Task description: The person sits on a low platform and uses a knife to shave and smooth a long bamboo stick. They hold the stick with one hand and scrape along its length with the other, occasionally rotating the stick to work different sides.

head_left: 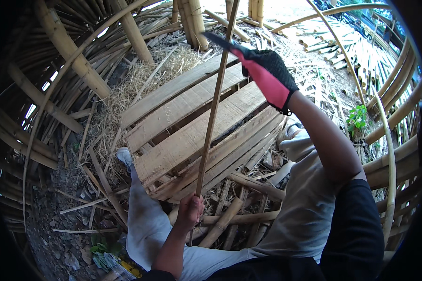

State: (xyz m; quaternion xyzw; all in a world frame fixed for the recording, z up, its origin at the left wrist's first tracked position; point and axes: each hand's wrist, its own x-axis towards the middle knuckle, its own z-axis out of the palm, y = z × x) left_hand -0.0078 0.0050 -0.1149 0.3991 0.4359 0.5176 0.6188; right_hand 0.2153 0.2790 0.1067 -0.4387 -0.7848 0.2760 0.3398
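Note:
My bare left hand (190, 211) is closed round the lower part of a long, narrow bamboo strip (214, 103). The strip slants up past the top of the view. In a black and pink glove, my right hand (268, 72) grips a knife whose dark blade (215, 41) points left, beside the strip's upper part. The glove hides the handle, and whether the blade touches the strip I cannot tell. Below both hands lies a low slatted wooden platform (187, 136), between my outstretched legs.
Bamboo posts (75, 51) stand at the left, with stacked bamboo behind them. Pale shavings (150, 75) cover ground beyond the platform. Cut bamboo poles (361, 56) are piled at far right. Loose bamboo pieces (225, 220) lie under me, and a green plant (356, 118) grows at right.

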